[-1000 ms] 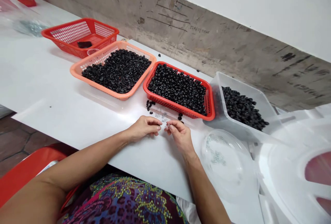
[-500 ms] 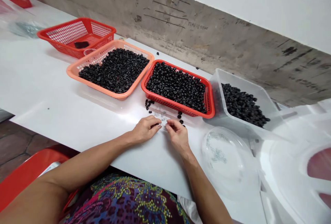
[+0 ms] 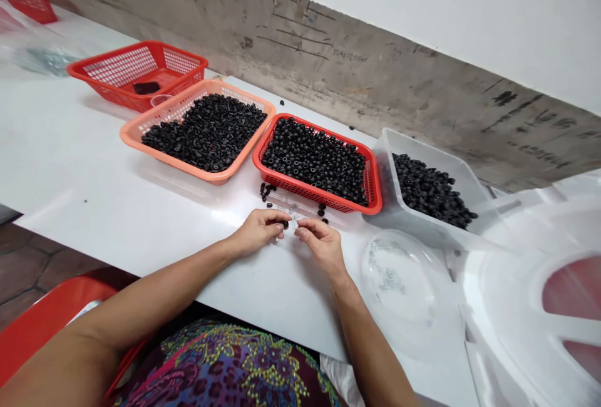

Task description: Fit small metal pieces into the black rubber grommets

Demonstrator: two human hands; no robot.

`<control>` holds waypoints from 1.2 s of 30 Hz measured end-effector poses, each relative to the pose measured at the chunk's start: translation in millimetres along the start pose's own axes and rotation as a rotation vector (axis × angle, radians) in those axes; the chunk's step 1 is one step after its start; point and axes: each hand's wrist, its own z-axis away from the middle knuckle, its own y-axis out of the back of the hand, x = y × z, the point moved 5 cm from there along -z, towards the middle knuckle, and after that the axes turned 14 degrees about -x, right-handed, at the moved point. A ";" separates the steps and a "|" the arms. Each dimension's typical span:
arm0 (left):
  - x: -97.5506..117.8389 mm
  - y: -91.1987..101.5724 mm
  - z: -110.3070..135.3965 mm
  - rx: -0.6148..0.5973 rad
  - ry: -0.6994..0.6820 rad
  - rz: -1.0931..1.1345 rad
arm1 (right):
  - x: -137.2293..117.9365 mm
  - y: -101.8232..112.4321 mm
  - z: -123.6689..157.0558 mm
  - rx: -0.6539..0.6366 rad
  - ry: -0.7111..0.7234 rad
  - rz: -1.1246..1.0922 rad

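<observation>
1. Left hand (image 3: 256,232) rests curled above the white table (image 3: 84,163), its fingers closed around a black bead (image 3: 285,224) at their tips.
2. Right hand (image 3: 320,245) faces it, just beside the bead, thumb and forefinger pinched together. Whatever they hold is too small to tell.
3. Low wrists and almost-meeting fingertips suit pieces this small; a short, firm pinch is less likely to flick one across the table.
4. Bead surfaces look matte black and rounded, and those lying nearby show a central hole. Your left fingertips hide most of the held one.
5. Just ahead of your hands lies a clear sheet (image 3: 292,205) with silvery bits (image 3: 293,208) on it. Loose beads (image 3: 268,191) sit ahead of your left hand, and a few more (image 3: 322,210) ahead of your right.
6. Beyond your right hand is a clear lid (image 3: 399,275) with more silvery bits.
7. Straight ahead, a red basket (image 3: 314,197) is packed with beads, with an orange tray (image 3: 136,134) to its left and a clear tub (image 3: 413,143) to its right, both also holding beads.
8. Farthest left sits another red basket (image 3: 136,62).
</observation>
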 end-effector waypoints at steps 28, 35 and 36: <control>2.0 -16.7 3.8 -0.126 0.014 0.048 | 7.7 -12.2 -4.9 -0.148 -0.062 -0.100; 23.1 21.8 6.1 0.170 -0.133 0.283 | 8.1 6.6 -2.5 -0.009 -0.015 0.073; 24.8 30.4 7.3 0.241 -0.160 0.340 | 8.7 8.8 -2.1 0.021 0.001 0.122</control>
